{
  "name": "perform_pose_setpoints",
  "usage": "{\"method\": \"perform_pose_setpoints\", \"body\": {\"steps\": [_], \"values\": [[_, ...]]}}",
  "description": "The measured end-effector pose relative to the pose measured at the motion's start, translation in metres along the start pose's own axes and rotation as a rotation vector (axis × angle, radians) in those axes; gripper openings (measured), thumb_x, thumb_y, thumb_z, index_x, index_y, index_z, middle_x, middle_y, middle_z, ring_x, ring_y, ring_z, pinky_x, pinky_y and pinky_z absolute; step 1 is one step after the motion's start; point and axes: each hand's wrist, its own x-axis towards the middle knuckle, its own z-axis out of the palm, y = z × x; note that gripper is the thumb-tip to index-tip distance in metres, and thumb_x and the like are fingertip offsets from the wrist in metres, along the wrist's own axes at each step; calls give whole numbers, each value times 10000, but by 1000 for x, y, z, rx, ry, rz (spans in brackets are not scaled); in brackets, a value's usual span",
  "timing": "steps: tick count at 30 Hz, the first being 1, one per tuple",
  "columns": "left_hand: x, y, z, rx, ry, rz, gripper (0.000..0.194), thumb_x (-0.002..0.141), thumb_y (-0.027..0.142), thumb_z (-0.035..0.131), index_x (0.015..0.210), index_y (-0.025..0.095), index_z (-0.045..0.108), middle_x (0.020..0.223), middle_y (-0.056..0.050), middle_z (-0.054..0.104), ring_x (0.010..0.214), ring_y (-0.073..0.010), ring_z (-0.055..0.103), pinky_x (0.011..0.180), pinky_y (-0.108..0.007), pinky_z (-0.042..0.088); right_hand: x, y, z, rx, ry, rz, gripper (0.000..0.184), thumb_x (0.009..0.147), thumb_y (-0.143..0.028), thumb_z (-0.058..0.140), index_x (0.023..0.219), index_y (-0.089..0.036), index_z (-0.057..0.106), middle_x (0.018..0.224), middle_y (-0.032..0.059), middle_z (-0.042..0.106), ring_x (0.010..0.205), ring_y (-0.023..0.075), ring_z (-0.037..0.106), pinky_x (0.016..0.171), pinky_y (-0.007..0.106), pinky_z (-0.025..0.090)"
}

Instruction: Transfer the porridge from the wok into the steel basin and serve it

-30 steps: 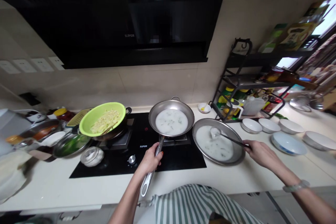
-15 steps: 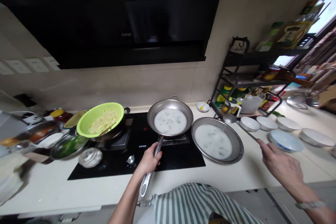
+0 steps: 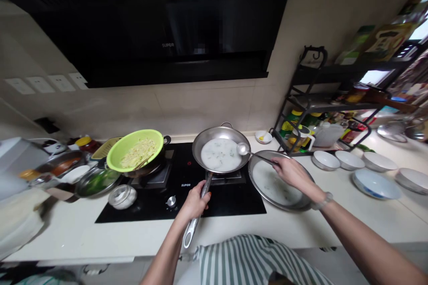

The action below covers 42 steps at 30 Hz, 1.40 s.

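Note:
My left hand (image 3: 196, 200) is wrapped round the handle of a steel frying pan (image 3: 200, 136) on the right side of the cooktop. White, milky liquid (image 3: 219, 155) with green bits covers the pan's bottom. In my right hand (image 3: 290, 171) is the handle of a ladle (image 3: 243, 148), whose bowl is at the right edge of the frying pan, over the liquid. Beneath my right hand and forearm sits a wide steel pan (image 3: 256, 187) with the same white liquid, partly hidden by the arm.
A green colander (image 3: 115, 156) of pale shreds rests on a pot at left. A glass jar (image 3: 122, 196) stands on the cooktop (image 3: 147, 211). At right are several white bowls (image 3: 326, 160), a blue-white bowl (image 3: 376, 183) and a black rack (image 3: 310, 98). A small dish (image 3: 263, 137) lies behind the pans.
My right hand has swung left with the ladle, from beside the bowls to over the wide pan. The ladle's bowl is now at the frying pan. My left hand keeps its grip.

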Motion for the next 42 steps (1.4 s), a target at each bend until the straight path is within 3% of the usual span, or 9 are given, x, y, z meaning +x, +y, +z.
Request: {"method": "perform_pose_setpoints", "body": {"steps": [4,9,15,21,35,42], "values": [[0,-1,1,-15,-4,-1,634,829,317,562,1400,107,383,881,-65,599,509,-94,569,391,-170,387,33,-46,-7,-182,-115,-56,349,870,-69,410,1077,-141,681,1030,185,697,969,273,668,794,341,443],[1,-3,2,-22,-2,11,610,826,312,560,1385,129,399,846,-42,593,502,-90,567,382,-157,382,56,-67,-2,-175,-174,-89,332,857,-28,406,993,-101,700,1027,209,690,984,264,661,795,326,433],[3,-7,2,-44,-2,44,582,826,299,562,1365,127,426,825,-32,594,485,-85,560,392,-163,387,68,-55,8,-49,-240,-86,239,804,-114,534,936,-146,731,904,126,717,882,212,658,713,260,418],[2,-6,2,-38,1,27,571,830,299,555,1359,131,424,844,-42,594,500,-90,569,384,-158,377,60,-44,-1,84,-272,-103,227,785,-123,522,850,-164,736,789,54,697,796,172,625,692,234,389],[2,-8,2,-26,5,12,623,823,337,563,1389,137,395,913,-64,607,518,-86,572,392,-156,376,40,-30,-14,215,-251,-104,179,733,-151,528,759,-174,703,631,4,604,644,154,529,596,245,340],[2,-6,2,-26,7,12,646,807,356,577,1383,126,397,922,-74,609,510,-86,569,399,-168,386,34,-13,-18,283,-234,-63,198,715,-154,544,793,-163,725,646,17,650,654,166,566,621,248,392]]}}
